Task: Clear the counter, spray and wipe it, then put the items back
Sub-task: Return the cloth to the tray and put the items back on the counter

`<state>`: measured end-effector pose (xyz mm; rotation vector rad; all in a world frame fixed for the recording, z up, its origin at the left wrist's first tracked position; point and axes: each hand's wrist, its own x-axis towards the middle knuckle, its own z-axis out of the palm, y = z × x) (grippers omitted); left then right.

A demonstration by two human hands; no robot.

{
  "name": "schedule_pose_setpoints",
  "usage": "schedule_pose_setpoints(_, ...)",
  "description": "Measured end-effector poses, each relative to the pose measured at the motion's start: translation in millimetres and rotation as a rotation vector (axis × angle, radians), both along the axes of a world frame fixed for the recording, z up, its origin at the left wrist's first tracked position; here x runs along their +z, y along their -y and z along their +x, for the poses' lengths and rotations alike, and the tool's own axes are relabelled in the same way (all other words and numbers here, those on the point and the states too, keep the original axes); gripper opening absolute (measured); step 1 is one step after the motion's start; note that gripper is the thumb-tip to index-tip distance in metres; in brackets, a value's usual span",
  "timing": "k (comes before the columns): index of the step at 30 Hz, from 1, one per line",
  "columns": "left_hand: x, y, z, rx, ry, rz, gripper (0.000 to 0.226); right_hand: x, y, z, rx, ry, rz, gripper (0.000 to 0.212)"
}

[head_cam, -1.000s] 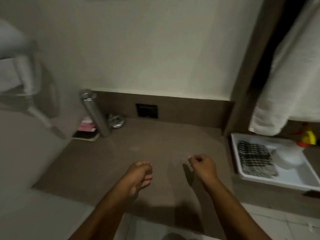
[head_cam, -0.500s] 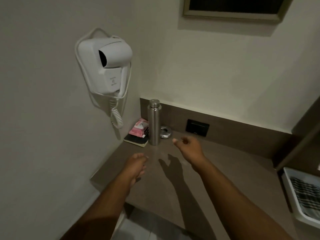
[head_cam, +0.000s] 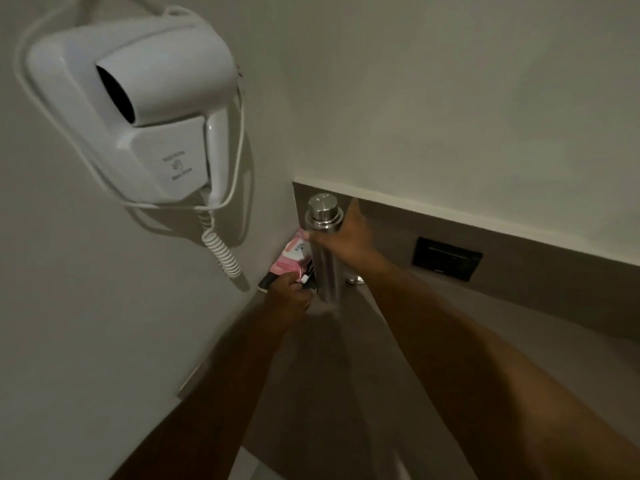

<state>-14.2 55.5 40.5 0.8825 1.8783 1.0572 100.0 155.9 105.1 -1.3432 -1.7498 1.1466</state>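
Centre of frame: right hand point(head_cam: 341, 241) wrapped around the upper part of a steel bottle point(head_cam: 323, 247) standing upright in the counter's point(head_cam: 450, 341) back left corner. Left hand point(head_cam: 289, 295) pinches the near edge of a pink packet point(head_cam: 289, 260); a dark flat item point(head_cam: 267, 281) beneath is mostly hidden. Small metal object point(head_cam: 356, 279) behind the bottle, largely covered by the forearm. Hair dryer point(head_cam: 138, 109) upper left, cut off at the top edge. Dark wall socket point(head_cam: 446, 258) centre right.
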Motion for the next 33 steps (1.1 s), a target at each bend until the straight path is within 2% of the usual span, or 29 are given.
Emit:
schedule_pose_setpoints(2, -0.7, -13.8, -2.7, -0.050, -0.056, -0.026, 0.036, -15.8, -7.6, -3.4, 0.020, -0.010, 0.067, 0.062)
schedule_pose_setpoints(3, -2.2, -20.4, -3.0, -0.092, -0.092, -0.027, 0.036, -21.9, -9.6, -3.4, 0.039, -0.005, 0.121, 0.046)
schedule_pose_setpoints(4, -5.3, -27.3, -2.8, -0.139, -0.134, -0.030, 0.041, -23.3, -7.7, -1.9, 0.055, 0.004, 0.150, 0.044)
schedule_pose_setpoints(6, -13.3, -38.6, -0.7, -0.205, -0.234, -0.018, 0.052, -17.5, 2.3, 3.5, 0.038, 0.023, 0.155, 0.046)
schedule_pose_setpoints(9, -23.1, -46.0, 6.2, -0.291, -0.339, 0.072, 0.068, -14.6, 14.7, 24.1, -0.122, 0.002, 0.125, 0.045)
schedule_pose_setpoints(12, -20.2, -49.4, 31.0, -0.520, -0.165, 0.095, 0.082, -0.9, 30.2, 68.9, -0.293, 0.022, 0.124, 0.068)
schedule_pose_setpoints(13, -18.2, -50.5, 45.4, -0.600, -0.101, 0.078, 0.086, 6.2, 36.1, 87.3, -0.346, 0.028, 0.121, 0.067)
schedule_pose_setpoints(16, -17.0, -53.6, 99.7, -0.762, -0.004, 0.012, 0.084, 23.7, 53.9, 140.1, -0.485, 0.078, 0.139, 0.058)
schedule_pose_setpoints(20, -9.5, -52.0, 189.9, -0.930, 0.045, -0.033, 0.055, 38.6, 82.0, 208.1, -0.656, 0.205, 0.145, 0.065)
schedule_pose_setpoints(25, -9.3, -43.5, 292.9, -1.011, 0.110, -0.005, 0.073, 35.6, 112.2, 282.0, -0.856, 0.247, 0.136, 0.075)
schedule_pose_setpoints(29, -17.3, -37.3, 346.7, -1.115, 0.091, -0.053, 0.075, 24.7, 131.7, 325.3, -0.952, 0.234, 0.133, 0.079)
schedule_pose_setpoints(33, -27.9, -34.2, 367.1, -1.141, 0.046, -0.114, 0.074, 9.1, 139.6, 346.5, -0.983, 0.214, 0.113, 0.078)
